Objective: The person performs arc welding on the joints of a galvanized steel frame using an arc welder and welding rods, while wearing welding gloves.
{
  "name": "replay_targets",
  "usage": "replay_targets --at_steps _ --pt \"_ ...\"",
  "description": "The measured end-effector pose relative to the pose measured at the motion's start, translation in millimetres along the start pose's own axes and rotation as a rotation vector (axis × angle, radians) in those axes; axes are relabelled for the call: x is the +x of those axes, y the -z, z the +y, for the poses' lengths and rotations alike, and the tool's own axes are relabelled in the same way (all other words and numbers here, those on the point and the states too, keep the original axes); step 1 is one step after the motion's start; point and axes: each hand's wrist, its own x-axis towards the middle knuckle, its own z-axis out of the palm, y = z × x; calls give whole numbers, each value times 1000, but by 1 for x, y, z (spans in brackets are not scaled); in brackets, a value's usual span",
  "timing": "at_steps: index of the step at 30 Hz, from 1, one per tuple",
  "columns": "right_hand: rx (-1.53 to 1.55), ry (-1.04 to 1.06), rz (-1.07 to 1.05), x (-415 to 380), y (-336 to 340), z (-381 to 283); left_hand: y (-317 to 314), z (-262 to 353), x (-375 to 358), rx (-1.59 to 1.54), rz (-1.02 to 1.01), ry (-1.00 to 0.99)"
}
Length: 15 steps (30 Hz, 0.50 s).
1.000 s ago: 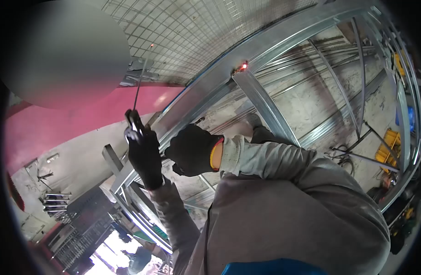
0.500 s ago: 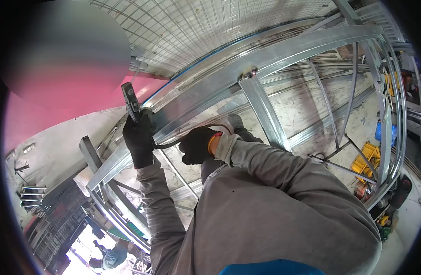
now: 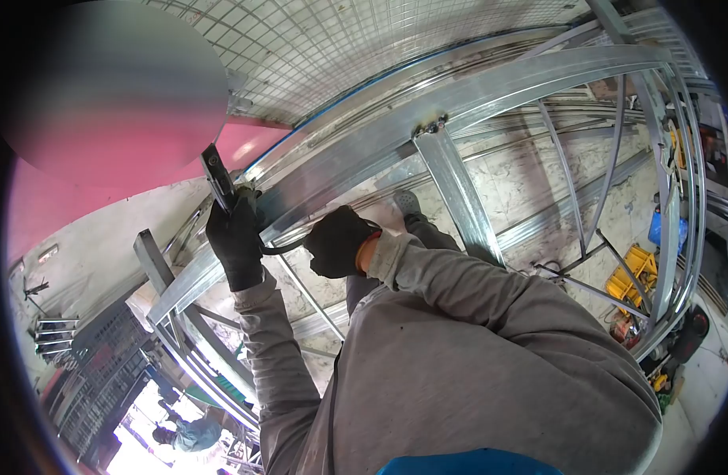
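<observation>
In a black glove, my left hand is wrapped round a dark clamp-like tool that points up and left, beside the long metal beam. A black cable runs from that hand to my right hand, also gloved and closed round the cable below the beam. A crosspiece meets the beam at a dark, rough weld spot. A round, blurred shape, grey above and pink below, covers the upper left of the view.
Wire mesh lies beyond the beam. Curved metal bars stand at the right, near a yellow crate and a blue item. A shod foot shows under the frame. Another person is at the lower left.
Both hands have shifted slightly left, and my right hand has also risen a little. The tool has moved left with my left hand. Both hands keep their hold.
</observation>
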Motion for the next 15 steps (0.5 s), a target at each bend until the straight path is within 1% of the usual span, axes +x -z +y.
replay_targets --at_steps 2,4,5,7,8,10,11,12,13,14,15 --pt "9 10 -29 -1 6 0 0 3 -1 -7 -12 2" --pt "141 69 -124 -4 18 0 1 5 1 -13 -84 25" --pt "132 76 -126 -9 24 -2 1 7 0 -17 -74 21" --pt "410 194 -53 -24 36 -3 2 13 -2 17 -118 6" --pt "404 293 110 -36 37 -5 3 14 -1 32 -123 -2" --pt "498 447 338 -65 53 -5 2 13 -3 22 -116 -3" --pt "583 487 386 -83 71 -5 1 13 -2 12 -116 -11" --pt "669 527 431 -101 83 -2 6 4 3 66 -133 -78" --pt "726 552 477 -115 85 7 6 5 3 52 -122 -77" --pt "733 524 527 -134 90 13 7 8 2 75 -143 -62" --pt "709 442 620 -154 96 19 8 9 -1 97 -163 -45"
